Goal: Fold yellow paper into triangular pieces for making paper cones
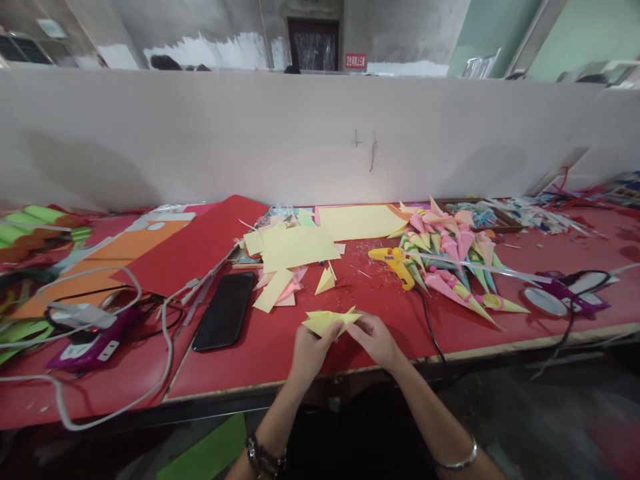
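Note:
A folded piece of yellow paper (323, 323) with pointed corners is held between both hands, just above the table's front edge. My left hand (311, 350) pinches its left and middle part, thumb on top. At the right end, my right hand (373, 339) grips it with thumb and fingers. Some of the fingers are hidden beneath the paper. Just beyond lies a small folded yellow paper piece (325, 281), its point upward. Farther back, flat yellow paper sheets (300, 247) lie in a loose pile with scraps.
Left of the hands lies a black phone (225, 311). A yellow glue gun (395, 265) rests on the right, beside a heap of coloured paper cones (453, 247). Purple power strips (95, 340) with cables lie on both sides. A white partition (240, 140) stands behind.

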`<state>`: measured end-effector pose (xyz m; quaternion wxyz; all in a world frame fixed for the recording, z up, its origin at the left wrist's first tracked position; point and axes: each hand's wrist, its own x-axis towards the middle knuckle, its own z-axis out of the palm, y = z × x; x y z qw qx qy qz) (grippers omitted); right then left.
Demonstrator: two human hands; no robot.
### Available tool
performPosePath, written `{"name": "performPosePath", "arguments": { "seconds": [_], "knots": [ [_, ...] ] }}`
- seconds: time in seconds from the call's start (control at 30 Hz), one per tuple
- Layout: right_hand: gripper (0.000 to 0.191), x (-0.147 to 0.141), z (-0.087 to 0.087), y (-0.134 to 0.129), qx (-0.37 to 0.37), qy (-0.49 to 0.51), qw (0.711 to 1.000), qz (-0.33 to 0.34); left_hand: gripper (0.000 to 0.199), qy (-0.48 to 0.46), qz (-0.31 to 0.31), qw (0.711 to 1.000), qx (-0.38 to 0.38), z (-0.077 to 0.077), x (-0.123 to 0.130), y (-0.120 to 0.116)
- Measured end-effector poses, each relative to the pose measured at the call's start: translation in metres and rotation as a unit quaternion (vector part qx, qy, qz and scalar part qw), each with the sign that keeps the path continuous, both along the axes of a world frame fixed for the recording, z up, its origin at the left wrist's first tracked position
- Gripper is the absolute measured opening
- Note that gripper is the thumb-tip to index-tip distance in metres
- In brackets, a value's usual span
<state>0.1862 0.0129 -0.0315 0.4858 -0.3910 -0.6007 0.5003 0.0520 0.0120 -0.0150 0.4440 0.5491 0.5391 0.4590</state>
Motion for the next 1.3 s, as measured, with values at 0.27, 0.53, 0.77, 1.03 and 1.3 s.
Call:
{"name": "performPosePath", "arguments": {
  "seconds": [0.27, 0.53, 0.77, 1.03, 1.3],
  "knots": [
    [0.022, 0.0020, -0.0004, 0.0014, 0.011, 0.001, 0.999, -0.035, 0.018, -0.020, -0.028, 0.999, 0.004, 0.0005, 0.0007, 0.0005],
    [0.021, 0.0043, 0.0038, -0.0009, 0.010, -0.009, 1.000, -0.018, 0.022, -0.050, -0.002, 0.998, -0.024, -0.0040, -0.0021, 0.0017],
    [0.013, 0.0036, -0.0012, -0.0024, -0.048, 0.049, 0.995, -0.066, 0.021, -0.056, -0.003, 0.998, -0.024, -0.0050, -0.0015, 0.0022],
    [0.023, 0.0023, -0.0052, -0.0012, -0.084, 0.121, 0.985, -0.088, 0.021, -0.043, -0.006, 0.999, -0.010, -0.0027, -0.0002, 0.0016],
    [0.026, 0.0036, -0.0043, 0.0013, -0.111, 0.123, 0.983, -0.074, 0.024, -0.030, 0.001, 1.000, -0.002, -0.0069, -0.0003, 0.0030]
  ]
}}
